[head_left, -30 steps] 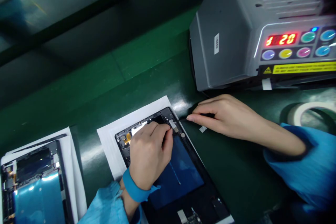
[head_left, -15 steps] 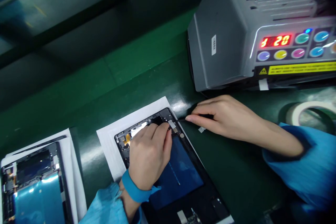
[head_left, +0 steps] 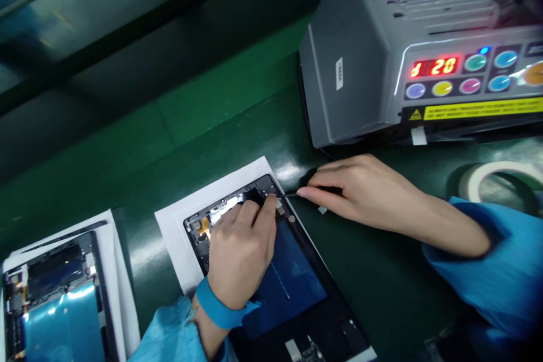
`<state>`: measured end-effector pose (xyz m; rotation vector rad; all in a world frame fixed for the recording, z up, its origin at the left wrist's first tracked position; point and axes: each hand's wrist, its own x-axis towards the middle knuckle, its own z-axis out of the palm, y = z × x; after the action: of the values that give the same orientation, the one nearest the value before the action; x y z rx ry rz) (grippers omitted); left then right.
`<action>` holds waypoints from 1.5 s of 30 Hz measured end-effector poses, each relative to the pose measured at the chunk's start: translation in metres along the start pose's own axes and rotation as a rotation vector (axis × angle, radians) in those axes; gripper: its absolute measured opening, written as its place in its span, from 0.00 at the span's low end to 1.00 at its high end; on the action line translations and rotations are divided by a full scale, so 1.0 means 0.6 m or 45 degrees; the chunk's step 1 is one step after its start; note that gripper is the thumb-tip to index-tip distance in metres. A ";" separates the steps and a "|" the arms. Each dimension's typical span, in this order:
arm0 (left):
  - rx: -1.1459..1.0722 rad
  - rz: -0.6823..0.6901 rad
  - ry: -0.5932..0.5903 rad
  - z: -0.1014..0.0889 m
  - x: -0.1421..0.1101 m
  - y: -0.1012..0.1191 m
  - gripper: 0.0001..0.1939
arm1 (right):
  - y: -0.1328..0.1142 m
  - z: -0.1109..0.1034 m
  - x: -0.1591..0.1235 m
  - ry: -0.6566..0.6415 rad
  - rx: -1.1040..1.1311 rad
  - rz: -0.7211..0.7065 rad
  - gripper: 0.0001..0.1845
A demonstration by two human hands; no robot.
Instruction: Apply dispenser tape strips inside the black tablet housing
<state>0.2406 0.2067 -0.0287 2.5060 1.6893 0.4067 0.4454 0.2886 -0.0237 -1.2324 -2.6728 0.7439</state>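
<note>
Grey machine (head_left: 352, 51) stands beyond right fingers (head_left: 320, 197) pinching a tool (head_left: 289, 195); left fingers (head_left: 263, 216), grip unclear, partly hide a tablet (head_left: 297, 277).

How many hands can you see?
2. The left hand is over the opened tablet in the middle; the right hand is beside it, holding a thin dark tool. No other hands show.

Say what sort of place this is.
Probably an electronics assembly or repair workstation: an opened tablet-like device lies on white paper, a second opened device lies to its left, and a grey machine with a lit red display stands at upper right.
</note>
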 end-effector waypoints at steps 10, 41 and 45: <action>0.336 0.144 -0.101 -0.009 0.000 0.006 0.18 | -0.007 -0.007 0.000 -0.019 -0.085 0.012 0.21; 0.183 0.077 0.052 -0.005 0.002 0.006 0.08 | -0.010 -0.006 -0.007 0.103 -0.167 -0.062 0.20; 0.177 0.064 0.035 -0.005 0.001 0.006 0.08 | -0.005 -0.013 -0.008 0.079 -0.003 -0.045 0.20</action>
<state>0.2430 0.2057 -0.0251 2.6571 1.7238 0.3401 0.4487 0.2861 -0.0150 -1.1858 -2.6394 0.6860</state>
